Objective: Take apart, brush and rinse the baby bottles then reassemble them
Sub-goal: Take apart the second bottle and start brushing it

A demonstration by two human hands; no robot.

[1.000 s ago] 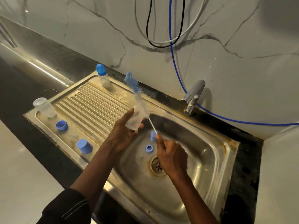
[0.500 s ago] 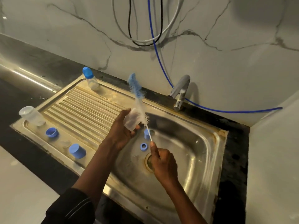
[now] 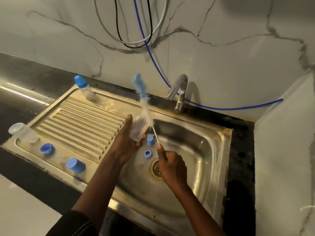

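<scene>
- The right hand [image 3: 172, 165], nearest the camera and over the sink bowl, has its fingers curled tight round the thin white stem of the bottle brush [image 3: 146, 114]. Holding it low on the stem likely gives reach and lets the head be twisted.
- The left hand [image 3: 125, 145] wraps fingers and thumb round a clear bottle body [image 3: 138, 128]. It is tilted over the bowl's left edge, probably so drips fall into the sink [image 3: 209, 150] and not on the counter.
- The brush slants up and away along the bottle's right side, and its white bristles and blue tip stand well past the bottle. The head is not inside the bottle, and I cannot tell whether the bristles touch the plastic.
- Just below the bottle, a blue cap [image 3: 150, 140] and a blue screw ring [image 3: 147, 154] lie in the bowl near the drain [image 3: 156, 169], seemingly parked within reach for washing.
- On the drainboard [image 3: 81, 120] to the left, a second blue cap [image 3: 75, 165], a second blue ring [image 3: 47, 148] and an open clear bottle [image 3: 22, 132] sit apart along the front edge, probably set there to drain.
- At the drainboard's far corner stands an assembled capped bottle [image 3: 83, 88], apparently waiting its turn.
- The tap [image 3: 179, 92] rises from the back rim with no water visible, so rinsing seems not yet begun. A blue hose [image 3: 221, 108] runs along the wall behind it.
</scene>
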